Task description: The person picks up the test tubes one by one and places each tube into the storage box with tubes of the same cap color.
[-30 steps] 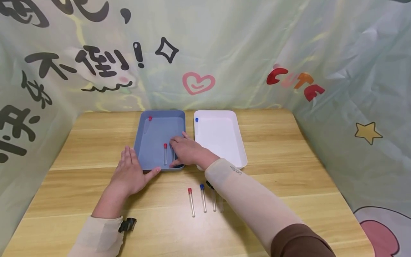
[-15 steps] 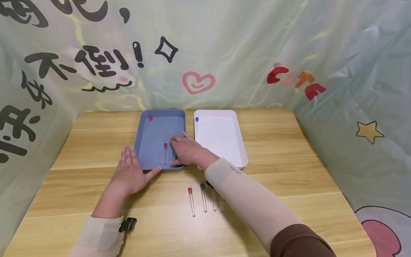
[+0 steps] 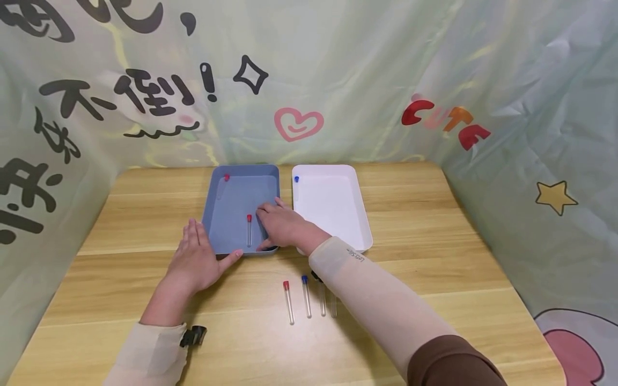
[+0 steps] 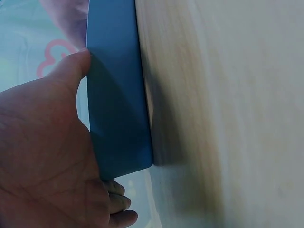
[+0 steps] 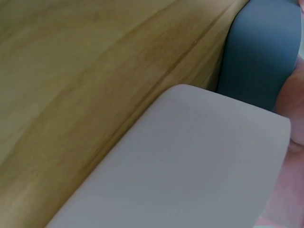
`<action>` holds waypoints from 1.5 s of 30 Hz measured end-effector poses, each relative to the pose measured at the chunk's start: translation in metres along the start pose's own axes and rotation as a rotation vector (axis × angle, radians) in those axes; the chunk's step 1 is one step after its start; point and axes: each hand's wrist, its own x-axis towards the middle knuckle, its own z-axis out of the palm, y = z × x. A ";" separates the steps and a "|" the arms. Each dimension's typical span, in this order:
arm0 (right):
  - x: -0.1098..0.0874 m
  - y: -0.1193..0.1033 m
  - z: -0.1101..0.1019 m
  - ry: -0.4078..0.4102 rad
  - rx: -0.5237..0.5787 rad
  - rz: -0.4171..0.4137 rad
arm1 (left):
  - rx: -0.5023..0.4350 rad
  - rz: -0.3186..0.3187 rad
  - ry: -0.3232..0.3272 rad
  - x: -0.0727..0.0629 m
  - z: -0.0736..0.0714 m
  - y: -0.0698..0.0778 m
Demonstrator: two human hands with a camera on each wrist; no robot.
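My left hand [image 3: 195, 265] lies wide against the blue tray [image 3: 236, 198] at seven o'clock; my right hand [image 3: 282, 224], at four, has a grip I cannot read. A red-capped test tube [image 3: 249, 231] lies at five. Probably tube-placing; next calls for a clean lift-away.

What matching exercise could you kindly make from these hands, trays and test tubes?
1. left hand
2. right hand
3. white tray
4. near blue-capped test tube

A. has a blue cap in its far left corner
B. lies among other test tubes
C. at the right side of the blue-grey tray
D. at that tray's near left corner

Pairs: 1-D; 2-C; 3-A; 4-B
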 end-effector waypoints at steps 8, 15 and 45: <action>-0.002 0.002 -0.002 0.011 0.017 -0.011 | -0.004 -0.006 -0.009 -0.001 -0.001 0.001; -0.007 0.002 -0.002 0.048 0.057 -0.013 | -0.003 -0.006 -0.008 -0.002 0.000 0.003; -0.072 -0.003 -0.003 0.124 0.241 -0.059 | 0.030 0.003 -0.009 -0.002 0.001 0.002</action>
